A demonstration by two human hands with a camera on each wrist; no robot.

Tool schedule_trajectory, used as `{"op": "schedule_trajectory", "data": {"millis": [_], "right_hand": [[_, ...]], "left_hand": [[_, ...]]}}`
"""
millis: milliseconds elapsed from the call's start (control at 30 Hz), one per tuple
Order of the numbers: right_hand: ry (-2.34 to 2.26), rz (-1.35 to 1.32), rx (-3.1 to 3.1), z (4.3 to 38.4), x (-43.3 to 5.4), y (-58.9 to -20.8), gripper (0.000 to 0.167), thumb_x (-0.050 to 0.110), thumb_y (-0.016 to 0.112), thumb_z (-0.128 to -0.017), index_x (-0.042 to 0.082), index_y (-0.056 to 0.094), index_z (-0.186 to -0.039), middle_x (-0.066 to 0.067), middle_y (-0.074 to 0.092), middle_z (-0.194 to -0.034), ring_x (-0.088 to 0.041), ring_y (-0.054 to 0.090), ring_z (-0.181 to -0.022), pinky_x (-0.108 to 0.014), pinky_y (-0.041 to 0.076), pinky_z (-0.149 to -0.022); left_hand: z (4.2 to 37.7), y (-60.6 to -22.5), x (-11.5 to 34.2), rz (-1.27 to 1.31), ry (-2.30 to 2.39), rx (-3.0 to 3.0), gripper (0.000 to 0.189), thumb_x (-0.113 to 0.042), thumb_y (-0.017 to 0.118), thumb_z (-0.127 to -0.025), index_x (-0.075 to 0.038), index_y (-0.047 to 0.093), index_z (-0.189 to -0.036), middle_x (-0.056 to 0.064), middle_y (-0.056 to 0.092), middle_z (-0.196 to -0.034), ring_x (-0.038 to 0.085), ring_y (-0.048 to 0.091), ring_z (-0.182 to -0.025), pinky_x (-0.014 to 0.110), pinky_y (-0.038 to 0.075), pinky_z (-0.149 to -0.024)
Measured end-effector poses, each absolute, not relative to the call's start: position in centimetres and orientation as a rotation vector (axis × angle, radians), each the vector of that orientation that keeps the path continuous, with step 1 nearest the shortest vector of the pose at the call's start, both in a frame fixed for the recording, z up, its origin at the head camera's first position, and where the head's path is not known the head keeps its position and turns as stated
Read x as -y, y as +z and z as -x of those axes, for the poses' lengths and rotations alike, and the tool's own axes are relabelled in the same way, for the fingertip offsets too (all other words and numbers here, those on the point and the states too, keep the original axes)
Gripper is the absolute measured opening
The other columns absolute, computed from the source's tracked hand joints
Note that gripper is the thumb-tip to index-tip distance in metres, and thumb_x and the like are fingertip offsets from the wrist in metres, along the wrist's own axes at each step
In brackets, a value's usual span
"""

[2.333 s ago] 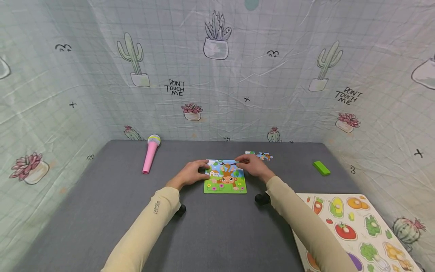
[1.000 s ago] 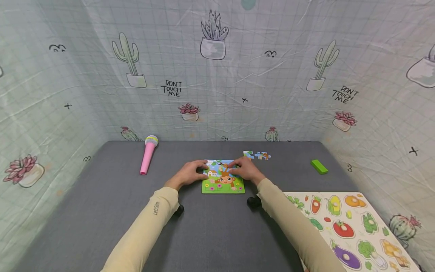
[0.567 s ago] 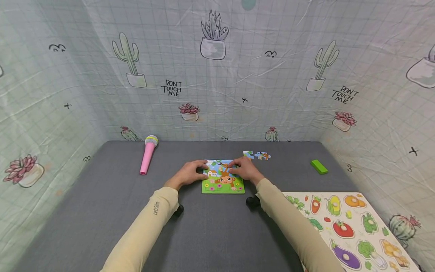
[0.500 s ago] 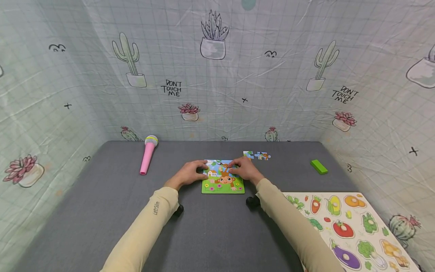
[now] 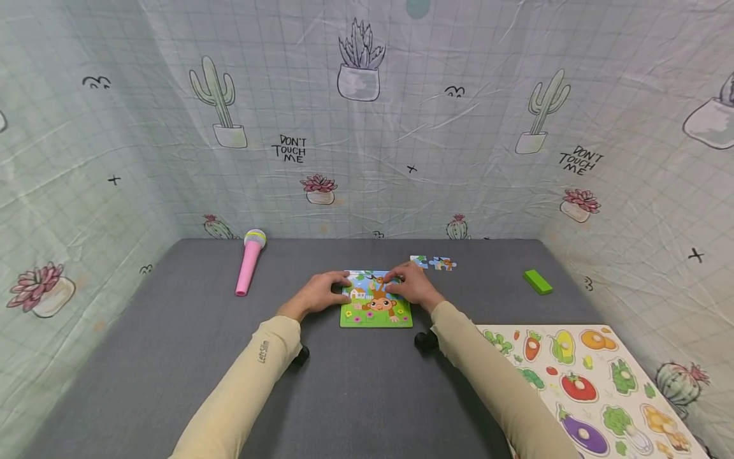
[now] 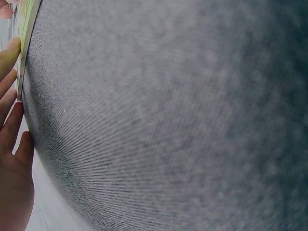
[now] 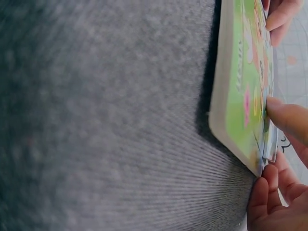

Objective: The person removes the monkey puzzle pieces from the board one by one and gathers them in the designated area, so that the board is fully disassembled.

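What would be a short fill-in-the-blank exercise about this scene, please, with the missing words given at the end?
1. The left hand and the right hand are both at the puzzle board, whose largest printed animal is a ____.
2. The toy microphone has a ____ handle.
3. The small block beyond the vegetable board is coloured ____.
4. The vegetable board's large red picture shows a ____.

Missing words: monkey; pink; green; tomato.

I see the bright monkey puzzle (image 5: 380, 312) flat on the tabletop (image 5: 355, 395), two loose pieces (image 5: 445, 263) lying beyond it.
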State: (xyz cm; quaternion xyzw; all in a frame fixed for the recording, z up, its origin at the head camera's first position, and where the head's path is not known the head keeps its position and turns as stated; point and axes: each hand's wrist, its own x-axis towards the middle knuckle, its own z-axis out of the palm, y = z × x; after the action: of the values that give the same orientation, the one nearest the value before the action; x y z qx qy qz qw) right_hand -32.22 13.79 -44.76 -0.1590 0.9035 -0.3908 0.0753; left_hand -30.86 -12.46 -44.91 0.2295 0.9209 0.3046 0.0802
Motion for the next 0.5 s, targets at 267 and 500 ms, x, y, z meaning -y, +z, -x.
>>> {"op": "schedule_trajectory", "data": {"millis": [267, 500], "right_hand": [[-1.126, 0.426, -2.77, 32.17, -13.43, -44.28, 0.016, 0.006, 0.074, -0.086, 0.008, 0.075, -0.102, -0.013, 0.054, -0.123, -0.033, 0.053, -0.11, -0.045, 0.048, -0.094], [-1.176, 0.457, -2.787, 32.29, -13.79, -44.4, 0.025, 0.001, 0.073, -0.086, 0.003, 0.074, -0.111, -0.015, 0.061, -0.121, -0.033, 0.054, -0.109, -0.048, 0.047, -0.094]], "left_hand": [[30.9, -45.02, 12.47, -0.699, 0.899, -2.761, 0.039, -0.024, 0.072, -0.09, -0.005, 0.066, -0.124, 0.012, 0.047, -0.147, 0.033, 0.038, -0.138, 0.048, 0.031, -0.114], [30.87, -44.89, 12.44, -0.684, 0.91, -2.741, 0.039, -0.024, 0.072, -0.091, -0.005, 0.065, -0.125, 0.011, 0.045, -0.149, 0.033, 0.037, -0.139, 0.048, 0.03, -0.114]]}}
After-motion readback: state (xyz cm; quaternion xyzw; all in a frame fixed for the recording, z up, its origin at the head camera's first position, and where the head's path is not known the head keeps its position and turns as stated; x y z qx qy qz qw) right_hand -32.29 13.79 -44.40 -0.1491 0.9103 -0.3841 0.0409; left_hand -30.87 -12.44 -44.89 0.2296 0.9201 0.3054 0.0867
